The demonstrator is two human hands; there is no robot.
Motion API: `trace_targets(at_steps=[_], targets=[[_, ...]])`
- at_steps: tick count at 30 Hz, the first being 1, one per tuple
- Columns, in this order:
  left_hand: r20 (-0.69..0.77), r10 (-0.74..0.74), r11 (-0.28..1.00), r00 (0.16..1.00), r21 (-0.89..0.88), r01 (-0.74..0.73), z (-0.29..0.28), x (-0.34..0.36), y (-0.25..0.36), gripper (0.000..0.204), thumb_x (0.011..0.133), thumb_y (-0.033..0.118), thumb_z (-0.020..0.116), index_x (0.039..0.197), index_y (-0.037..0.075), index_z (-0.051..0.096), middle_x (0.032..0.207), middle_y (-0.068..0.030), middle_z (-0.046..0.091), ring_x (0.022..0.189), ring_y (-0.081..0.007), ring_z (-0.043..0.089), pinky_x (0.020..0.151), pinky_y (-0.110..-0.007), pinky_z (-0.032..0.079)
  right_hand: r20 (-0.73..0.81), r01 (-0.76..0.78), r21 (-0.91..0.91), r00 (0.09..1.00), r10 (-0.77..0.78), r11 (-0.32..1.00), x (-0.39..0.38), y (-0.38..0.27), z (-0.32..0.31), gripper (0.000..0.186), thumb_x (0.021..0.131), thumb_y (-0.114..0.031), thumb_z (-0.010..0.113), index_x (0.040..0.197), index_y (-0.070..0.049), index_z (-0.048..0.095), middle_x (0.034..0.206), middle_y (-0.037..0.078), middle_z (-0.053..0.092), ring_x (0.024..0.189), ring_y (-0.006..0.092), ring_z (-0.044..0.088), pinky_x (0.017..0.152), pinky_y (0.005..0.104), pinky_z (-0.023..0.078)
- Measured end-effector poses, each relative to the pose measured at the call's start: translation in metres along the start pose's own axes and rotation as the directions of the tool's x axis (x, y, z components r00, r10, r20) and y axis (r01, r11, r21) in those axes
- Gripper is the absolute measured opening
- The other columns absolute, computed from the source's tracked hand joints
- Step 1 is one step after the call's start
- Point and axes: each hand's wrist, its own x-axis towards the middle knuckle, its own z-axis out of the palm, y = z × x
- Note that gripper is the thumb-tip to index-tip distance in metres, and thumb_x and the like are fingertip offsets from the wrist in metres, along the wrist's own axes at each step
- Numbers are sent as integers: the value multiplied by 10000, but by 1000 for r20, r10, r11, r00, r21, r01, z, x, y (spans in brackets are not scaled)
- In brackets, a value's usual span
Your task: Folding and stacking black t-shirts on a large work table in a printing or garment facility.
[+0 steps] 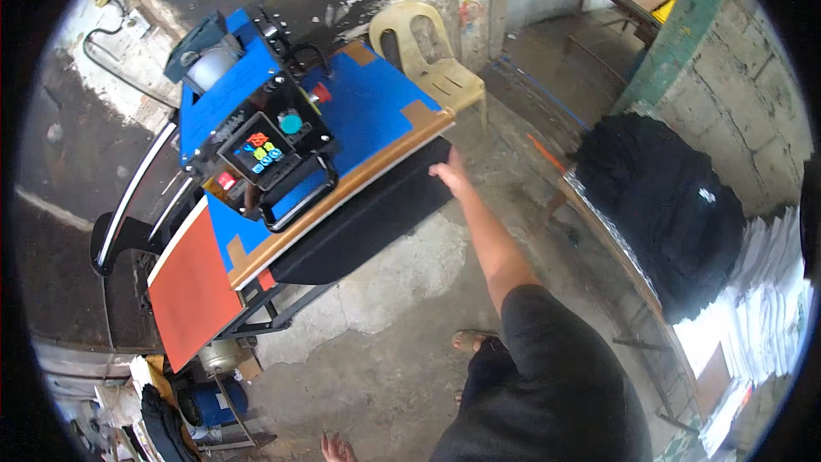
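A black cloth (363, 227) stretches along the front, beneath the wood-edged blue board (368, 107). At its far right corner my right hand (453, 175) grips the cloth with the thumb toward the left. My left hand (336, 447) shows only in part at the lower edge, apart from everything, its fingers loosely spread. On the blue board stands a heat press machine (244, 111) with a small colour screen, a teal knob and a black handle (304, 197).
An orange-red panel (192, 282) adjoins the board's left end. A cream plastic chair (428, 60) stands behind it. To the right, a table carries a black clothing heap (654, 201) and stacked white sheets (765, 291). A blue drum (214, 402) sits at lower left.
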Motion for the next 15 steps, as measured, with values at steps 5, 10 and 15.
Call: trace_targets(at_steps=[5, 10, 15], targets=[[-125, 33, 887, 992, -454, -86, 18, 72, 23, 394, 868, -9, 529, 1260, -14, 487, 1237, -108, 522, 966, -151, 562, 825, -264, 446, 388, -185, 149, 915, 115, 971, -42, -23, 3, 482, 796, -280, 706, 1148, 33, 601, 1072, 116, 646, 979, 201, 602, 879, 307, 446], [-78, 17, 801, 997, -596, -60, 40, 166, 125, 438, 878, 80, 553, 1300, 19, 455, 1227, -87, 537, 1010, -128, 534, 788, -248, 438, 779, -314, -104, 564, 274, 944, -115, -73, -23, 514, 875, -382, 614, 1158, 46, 576, 1098, 88, 627, 993, 179, 571, 889, 316, 428], [-307, -73, 825, 949, -554, -116, 131, 254, 105, 542, 917, 277, 536, 1386, 65, 364, 1377, -181, 429, 1232, -296, 452, 1008, -374, 353, 947, 264, -322, 76, 313, 909, -278, -113, -26, 572, 821, -531, 634, 900, 35, 663, 823, 58, 633, 768, 125, 553, 726, 299, 463]])
